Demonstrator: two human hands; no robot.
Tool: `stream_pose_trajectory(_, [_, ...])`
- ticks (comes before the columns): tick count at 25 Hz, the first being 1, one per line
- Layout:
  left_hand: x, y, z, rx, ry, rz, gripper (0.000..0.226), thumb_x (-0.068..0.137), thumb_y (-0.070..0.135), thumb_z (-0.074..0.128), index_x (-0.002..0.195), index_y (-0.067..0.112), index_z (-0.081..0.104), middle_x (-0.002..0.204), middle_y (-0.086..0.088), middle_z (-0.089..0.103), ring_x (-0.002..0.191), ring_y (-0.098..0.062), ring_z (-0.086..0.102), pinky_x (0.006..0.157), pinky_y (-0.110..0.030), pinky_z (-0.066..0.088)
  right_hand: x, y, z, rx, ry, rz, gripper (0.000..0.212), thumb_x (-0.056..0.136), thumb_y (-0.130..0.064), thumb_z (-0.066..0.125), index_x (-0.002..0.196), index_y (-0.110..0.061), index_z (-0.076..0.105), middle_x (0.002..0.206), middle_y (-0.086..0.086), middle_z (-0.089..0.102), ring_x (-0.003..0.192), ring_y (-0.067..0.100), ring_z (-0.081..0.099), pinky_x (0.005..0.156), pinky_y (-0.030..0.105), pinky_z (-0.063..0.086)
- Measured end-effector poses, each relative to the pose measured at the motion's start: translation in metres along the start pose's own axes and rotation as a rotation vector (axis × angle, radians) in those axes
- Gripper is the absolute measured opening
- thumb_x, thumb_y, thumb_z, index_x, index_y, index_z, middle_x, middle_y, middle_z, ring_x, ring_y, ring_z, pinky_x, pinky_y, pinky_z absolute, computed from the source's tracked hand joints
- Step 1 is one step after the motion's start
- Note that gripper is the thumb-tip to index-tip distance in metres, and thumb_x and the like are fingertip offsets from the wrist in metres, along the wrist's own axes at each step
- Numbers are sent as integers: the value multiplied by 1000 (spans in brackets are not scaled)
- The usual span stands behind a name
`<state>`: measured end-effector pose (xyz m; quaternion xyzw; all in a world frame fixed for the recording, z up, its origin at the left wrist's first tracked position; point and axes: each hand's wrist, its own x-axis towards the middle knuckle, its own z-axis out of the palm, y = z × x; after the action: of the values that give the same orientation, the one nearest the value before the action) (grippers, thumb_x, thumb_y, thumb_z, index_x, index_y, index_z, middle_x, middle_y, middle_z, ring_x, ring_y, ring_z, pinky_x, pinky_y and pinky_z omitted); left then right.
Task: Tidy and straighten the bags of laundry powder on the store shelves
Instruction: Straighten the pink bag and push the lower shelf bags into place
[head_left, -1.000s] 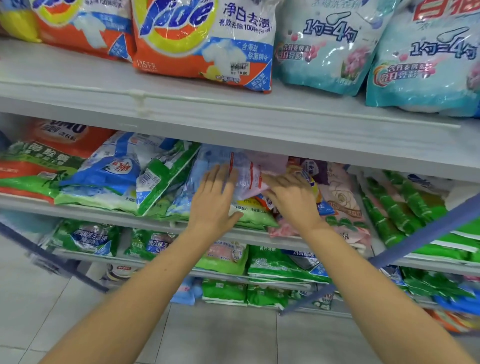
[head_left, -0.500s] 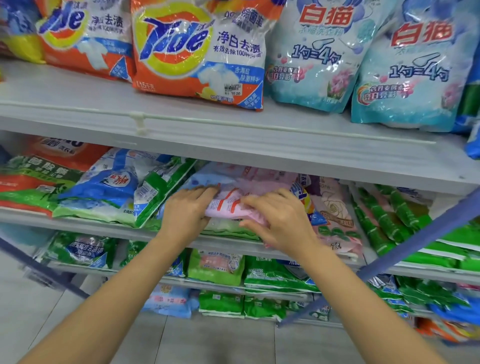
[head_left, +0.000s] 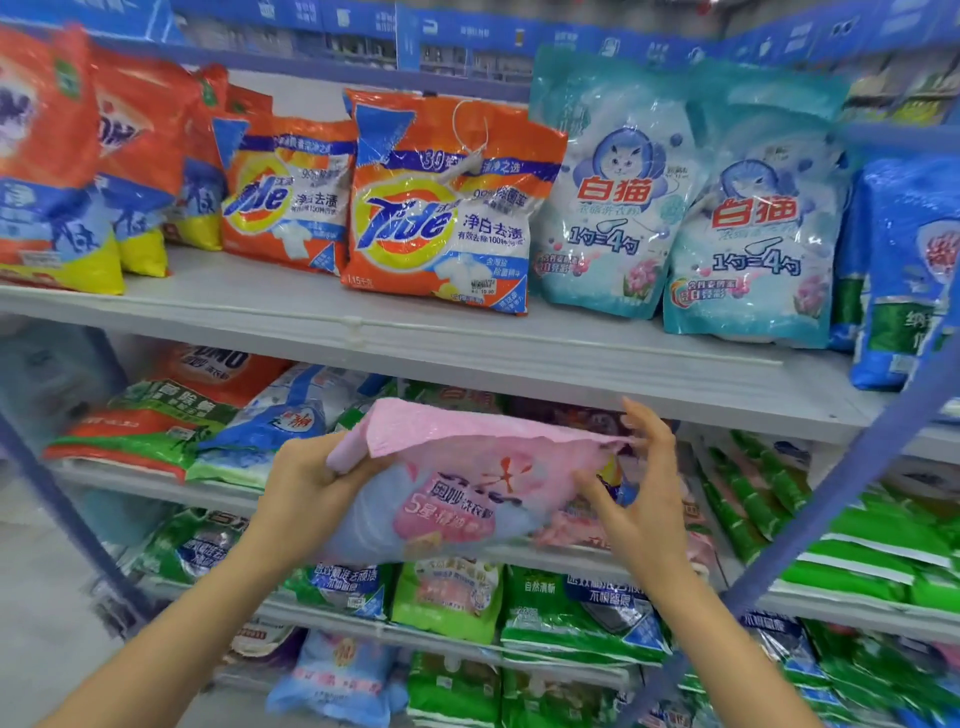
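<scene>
Pink powder bag (head_left: 467, 499) before grey store shelf (head_left: 467, 353); left hand (head_left: 301, 493) grips it, right hand (head_left: 644, 499) spread.

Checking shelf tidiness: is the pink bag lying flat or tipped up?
Tipped up: the left hand grips the pink bag, printed face toward the camera.

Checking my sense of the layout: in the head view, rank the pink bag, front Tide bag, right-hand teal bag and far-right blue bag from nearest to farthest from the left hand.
From the left hand:
1. pink bag, gripped in it.
2. front Tide bag, above, on the upper shelf.
3. right-hand teal bag, same shelf, further right.
4. far-right blue bag, shelf's end.
</scene>
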<state>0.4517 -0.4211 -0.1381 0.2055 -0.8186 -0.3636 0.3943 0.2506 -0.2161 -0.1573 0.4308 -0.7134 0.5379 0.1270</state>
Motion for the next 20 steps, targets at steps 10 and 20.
stream_pose_trajectory(10, [31,87,6,-591,57,-283,21,70,37,75,67,16,72,63,0,70,65,-19,64,66,-32,48,26,-60,-64,578,-222,362,64,61,-73,62,102,-23,62,97,-2,72,87,6,67,68,21,52])
stream_pose_trajectory(20, [179,161,92,-671,80,-156,14,93,28,53,90,18,63,80,2,67,75,-17,64,57,-25,50,178,-57,-121,420,178,247,28,99,-33,36,110,-14,53,91,-10,56,80,-1,50,54,-5,35])
